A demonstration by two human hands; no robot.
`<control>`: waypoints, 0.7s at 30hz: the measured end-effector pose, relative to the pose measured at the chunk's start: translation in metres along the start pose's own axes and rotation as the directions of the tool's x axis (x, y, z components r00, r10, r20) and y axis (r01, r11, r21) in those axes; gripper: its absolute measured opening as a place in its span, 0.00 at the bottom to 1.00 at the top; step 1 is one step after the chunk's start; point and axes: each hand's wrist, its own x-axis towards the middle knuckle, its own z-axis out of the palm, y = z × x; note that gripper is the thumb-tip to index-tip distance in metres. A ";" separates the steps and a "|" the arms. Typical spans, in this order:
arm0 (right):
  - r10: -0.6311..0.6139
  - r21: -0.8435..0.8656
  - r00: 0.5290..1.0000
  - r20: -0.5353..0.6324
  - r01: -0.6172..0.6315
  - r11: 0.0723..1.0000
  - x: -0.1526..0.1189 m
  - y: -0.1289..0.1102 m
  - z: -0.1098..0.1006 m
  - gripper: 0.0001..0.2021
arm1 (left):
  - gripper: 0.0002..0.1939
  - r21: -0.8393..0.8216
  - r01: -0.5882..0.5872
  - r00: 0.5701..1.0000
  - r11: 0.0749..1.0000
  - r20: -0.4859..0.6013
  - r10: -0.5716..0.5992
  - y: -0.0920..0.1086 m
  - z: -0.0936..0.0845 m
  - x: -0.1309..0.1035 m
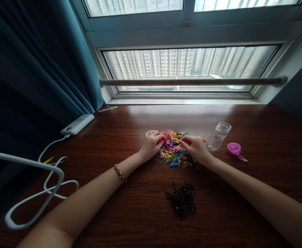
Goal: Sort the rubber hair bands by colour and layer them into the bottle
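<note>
A heap of small coloured rubber bands (pixel 175 151), mostly pink, yellow, blue and red, lies on the table between my hands. My left hand (pixel 153 143) rests at the heap's left edge, fingers curled and their tips among the bands. From the right, my right hand (pixel 195 147) reaches in with thumb and index finger pinched together at the heap. What either set of fingertips holds is too small to make out. Nearer to me sits a separate pile of black rubber bands (pixel 181 199), touched by neither hand.
Right of the heap, a clear jar (pixel 218 137) leans, uncapped, beside a pink lid (pixel 234 148) with a loop. A white power strip (pixel 77 124) and its looping cable (pixel 59 175) lie left, by a blue curtain (pixel 70 62). A window rail (pixel 192 82) crosses beyond the brown table (pixel 140 213).
</note>
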 end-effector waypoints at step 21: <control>0.002 0.015 1.000 0.004 -0.002 1.000 0.000 0.000 0.000 0.10 | 0.03 -0.093 0.016 0.995 0.996 -0.092 -0.024 0.001 -0.005 0.001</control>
